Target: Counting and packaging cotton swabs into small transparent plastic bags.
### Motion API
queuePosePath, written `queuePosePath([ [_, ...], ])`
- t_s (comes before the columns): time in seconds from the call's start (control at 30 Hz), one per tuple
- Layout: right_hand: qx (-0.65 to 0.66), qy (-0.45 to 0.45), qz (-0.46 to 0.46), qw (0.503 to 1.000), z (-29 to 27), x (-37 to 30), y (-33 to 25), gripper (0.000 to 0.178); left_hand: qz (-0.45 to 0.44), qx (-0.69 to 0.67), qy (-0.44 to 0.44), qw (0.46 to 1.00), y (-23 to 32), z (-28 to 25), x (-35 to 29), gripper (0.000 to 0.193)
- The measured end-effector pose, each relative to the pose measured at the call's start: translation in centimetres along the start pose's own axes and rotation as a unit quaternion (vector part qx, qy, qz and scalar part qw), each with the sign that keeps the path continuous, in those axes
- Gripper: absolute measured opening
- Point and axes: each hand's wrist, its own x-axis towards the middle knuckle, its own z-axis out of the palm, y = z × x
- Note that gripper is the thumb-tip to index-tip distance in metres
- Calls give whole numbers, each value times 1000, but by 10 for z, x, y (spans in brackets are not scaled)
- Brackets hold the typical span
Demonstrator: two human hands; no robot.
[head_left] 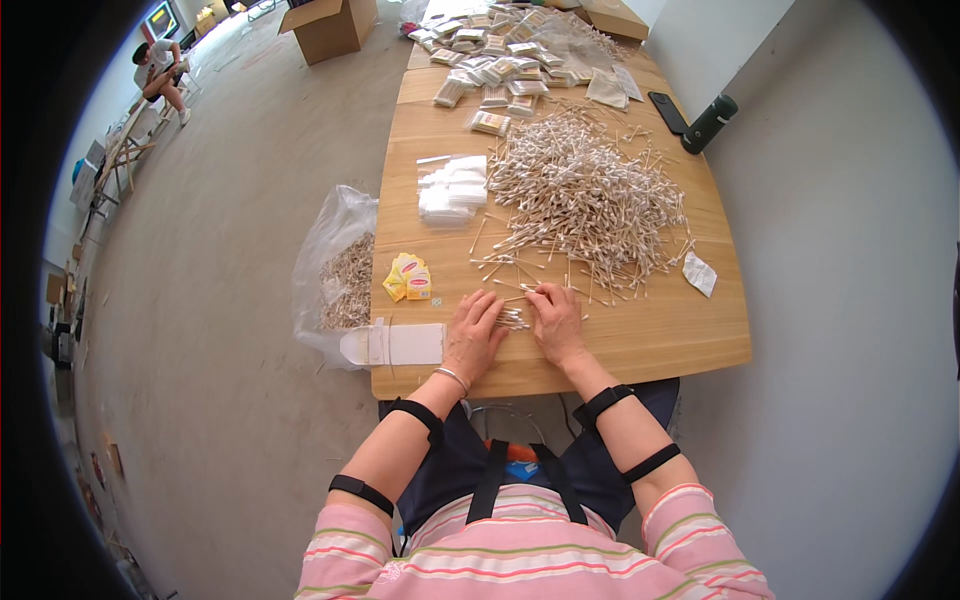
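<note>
Near the table's front edge, my left hand (475, 332) curls its fingers against a small bunch of cotton swabs (513, 320). Opposite it, my right hand (555, 322) has its fingertips bent together on swabs at the bunch's far side. The swabs lie roughly side by side between both hands, partly covered by the fingers. Beyond them spreads a large loose heap of cotton swabs (590, 195), with stray ones scattered toward me. Left of my left hand lies a flat white box-like piece (415, 344). Several yellow-and-red cards (408, 278) sit just past it.
Clear plastic sleeves (452, 192) are stacked left of the heap. Many filled swab packs (495, 68) cover the far end. A phone (668, 113), dark green bottle (710, 124) and crumpled white paper (699, 274) lie right. A swab-filled bag (346, 285) hangs beside the left edge.
</note>
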Motion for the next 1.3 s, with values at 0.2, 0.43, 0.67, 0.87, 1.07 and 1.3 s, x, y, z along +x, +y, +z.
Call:
queuePosePath([
  [0.2, -37, 48, 43, 997, -15, 20, 39, 20, -8, -35, -26, 999, -2, 0, 1, 46],
  [0.43, -132, -103, -81, 983, 8, -3, -34, 67, -157, -192, 84, 965, 1, -7, -1, 42],
  [0.67, -134, -168, -66, 974, 25, 14, -41, 92, -293, -375, 147, 867, -11, 7, -3, 36],
  [0.87, -129, -243, -60, 959, 11, -31, -68, 97, -310, -393, 195, 843, -19, 10, -10, 34],
  [1.07, -140, -215, -64, 964, 21, 1, -60, 96, -303, -415, 176, 839, -16, 7, -6, 34],
  [1.3, -111, -231, -122, 959, 10, -24, -62, 94, -316, -448, 189, 815, -19, 5, -5, 34],
])
